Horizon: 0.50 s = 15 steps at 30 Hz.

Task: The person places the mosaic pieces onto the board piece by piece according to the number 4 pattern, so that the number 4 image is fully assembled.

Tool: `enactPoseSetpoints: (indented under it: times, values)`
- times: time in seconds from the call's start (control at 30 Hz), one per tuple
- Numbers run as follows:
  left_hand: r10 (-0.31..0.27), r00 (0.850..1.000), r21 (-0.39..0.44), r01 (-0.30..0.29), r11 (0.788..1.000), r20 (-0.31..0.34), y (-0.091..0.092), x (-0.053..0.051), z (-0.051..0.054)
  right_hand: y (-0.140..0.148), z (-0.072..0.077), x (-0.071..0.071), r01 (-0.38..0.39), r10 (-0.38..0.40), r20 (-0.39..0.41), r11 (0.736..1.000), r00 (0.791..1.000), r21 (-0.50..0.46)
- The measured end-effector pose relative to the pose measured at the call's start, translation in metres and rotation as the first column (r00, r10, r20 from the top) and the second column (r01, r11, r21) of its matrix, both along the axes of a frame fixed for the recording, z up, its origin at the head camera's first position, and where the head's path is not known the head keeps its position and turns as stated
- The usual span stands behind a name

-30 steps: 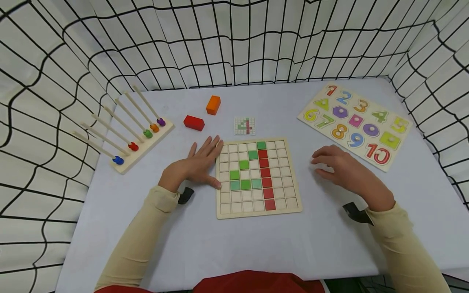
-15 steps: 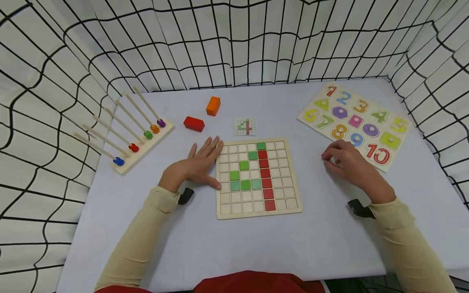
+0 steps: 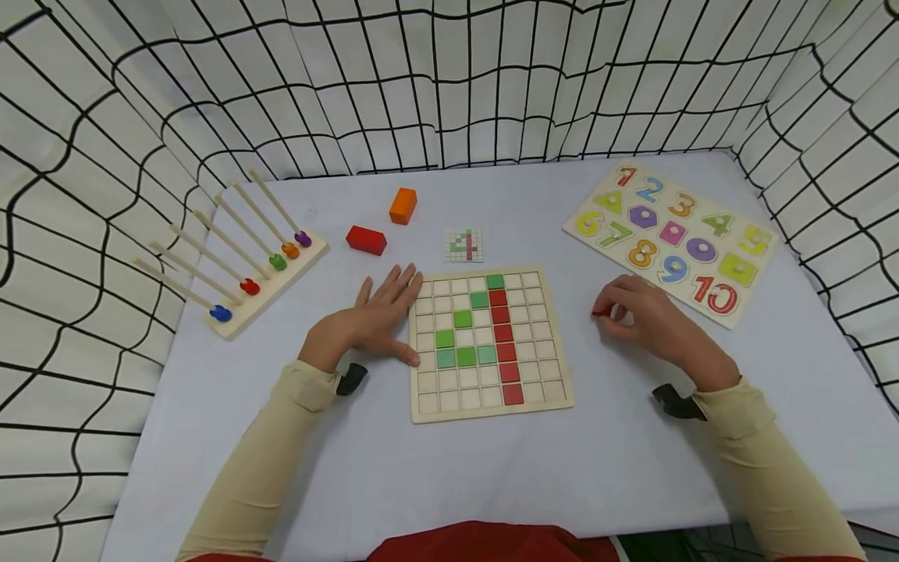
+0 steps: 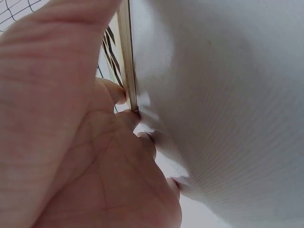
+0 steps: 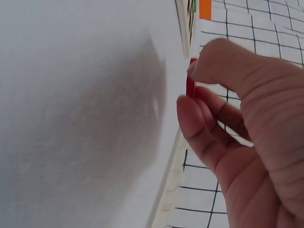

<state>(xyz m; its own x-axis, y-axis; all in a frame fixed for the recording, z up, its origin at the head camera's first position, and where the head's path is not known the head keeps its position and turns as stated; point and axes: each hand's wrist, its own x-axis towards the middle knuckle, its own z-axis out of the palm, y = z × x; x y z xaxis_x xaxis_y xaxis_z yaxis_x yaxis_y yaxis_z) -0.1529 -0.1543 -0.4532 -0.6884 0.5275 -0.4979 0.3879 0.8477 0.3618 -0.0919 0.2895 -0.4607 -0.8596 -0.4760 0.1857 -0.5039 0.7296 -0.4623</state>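
A wooden grid board (image 3: pixel 469 379) lies flat at the middle of the table. Set in its cells are a column of red tiles (image 3: pixel 502 333) and several green tiles (image 3: pixel 463 318). The left hand (image 3: pixel 365 324) lies spread at the board's left side, fingers and thumb touching its edge; in the left wrist view, the board edge (image 4: pixel 126 57) shows beside the fingers. To the right of the board, the right hand (image 3: pixel 649 324) is held over the table. It pinches a small red tile (image 5: pixel 191 85) between thumb and fingers. A small pattern card (image 3: pixel 463 244) lies behind the board.
A peg stand (image 3: pixel 270 281) with coloured beads is at the left. Red (image 3: pixel 366 240) and orange (image 3: pixel 403 206) blocks lie behind the left hand. A number puzzle board (image 3: pixel 674 242) sits at the back right. Black netting (image 3: pixel 449 125) surrounds the table.
The right hand went forward, and a red tile came into view in its fingers. Since then it has moved left towards the board. The left hand stays at the board's edge.
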Motion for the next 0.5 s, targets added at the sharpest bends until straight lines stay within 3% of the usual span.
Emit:
enactPoseSetpoints:
  times: [0.13, 0.23, 0.5]
  values:
    - [0.005, 1.0, 0.003, -0.005, 1.0, -0.005, -0.001, 0.001, 0.0, -0.008, 0.002, 0.002, -0.134, 0.13, -0.099, 0.991, 0.987, -0.03]
    - [0.005, 1.0, -0.001, -0.005, 1.0, -0.006, -0.001, 0.001, -0.001, -0.013, 0.003, 0.003, -0.186, 0.179, -0.149, 0.982, 0.972, -0.03]
    - [-0.001, 1.0, -0.018, 0.001, 1.0, -0.012, 0.0, -0.001, -0.003, -0.029, 0.0, 0.004, -0.275, 0.266, -0.167, 0.961, 0.949, -0.032]
